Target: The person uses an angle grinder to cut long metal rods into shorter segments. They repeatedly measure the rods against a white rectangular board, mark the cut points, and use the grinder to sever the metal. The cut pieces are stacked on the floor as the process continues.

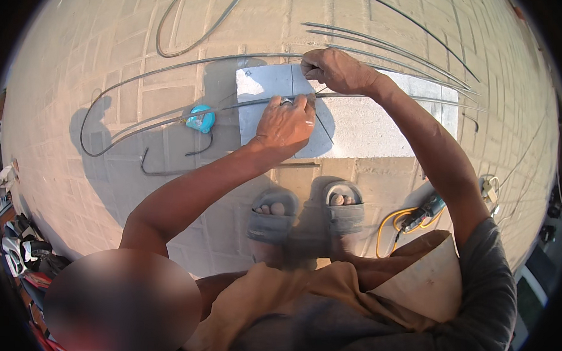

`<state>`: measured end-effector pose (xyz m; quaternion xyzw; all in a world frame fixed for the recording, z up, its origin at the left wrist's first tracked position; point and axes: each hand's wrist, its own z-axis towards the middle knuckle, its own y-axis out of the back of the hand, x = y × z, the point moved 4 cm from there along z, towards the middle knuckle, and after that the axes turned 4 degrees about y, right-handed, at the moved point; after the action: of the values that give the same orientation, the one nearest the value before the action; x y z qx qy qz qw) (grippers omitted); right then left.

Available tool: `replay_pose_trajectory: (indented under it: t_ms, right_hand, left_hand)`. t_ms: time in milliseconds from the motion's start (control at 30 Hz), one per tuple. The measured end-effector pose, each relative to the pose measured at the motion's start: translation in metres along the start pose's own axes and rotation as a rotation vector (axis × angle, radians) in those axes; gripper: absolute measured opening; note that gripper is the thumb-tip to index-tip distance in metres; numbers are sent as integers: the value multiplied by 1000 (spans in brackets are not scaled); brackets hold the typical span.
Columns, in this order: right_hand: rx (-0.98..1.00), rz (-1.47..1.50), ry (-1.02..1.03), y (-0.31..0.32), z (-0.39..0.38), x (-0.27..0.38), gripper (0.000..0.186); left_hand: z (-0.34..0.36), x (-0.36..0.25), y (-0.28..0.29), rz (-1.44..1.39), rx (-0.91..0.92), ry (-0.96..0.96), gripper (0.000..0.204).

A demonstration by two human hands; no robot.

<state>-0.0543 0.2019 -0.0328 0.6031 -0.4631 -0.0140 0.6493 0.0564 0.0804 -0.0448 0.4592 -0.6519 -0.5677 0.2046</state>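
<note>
A long grey metal rod is bent into a wide loop at the left, its two strands running right over a pale rectangular board. My left hand is closed on the lower strand above the board, fingers curled over it. Farther away and slightly right, my right hand makes a fist at the upper strand, which runs in behind its knuckles. The curled fingers partly hide that grip. Dark straight lines cross the board near my left hand. A round light-blue object lies by the loop's lower strand; its kind is unclear.
Several loose rods lie on the paved ground at the far right, and another bent rod at the far left. A short hooked rod is left of the board. A power tool with an orange cord rests near right.
</note>
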Motion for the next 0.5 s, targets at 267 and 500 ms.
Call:
replay_pose_trajectory:
  t_ms: [267, 500]
  right_hand:
    - [-246, 75, 128, -7, -56, 5, 13]
    - [-331, -84, 186, -26, -65, 7, 12]
  left_hand:
    - [-8, 35, 13, -67, -489, -72, 14]
    - [-4, 38, -1, -18, -560, -168, 9]
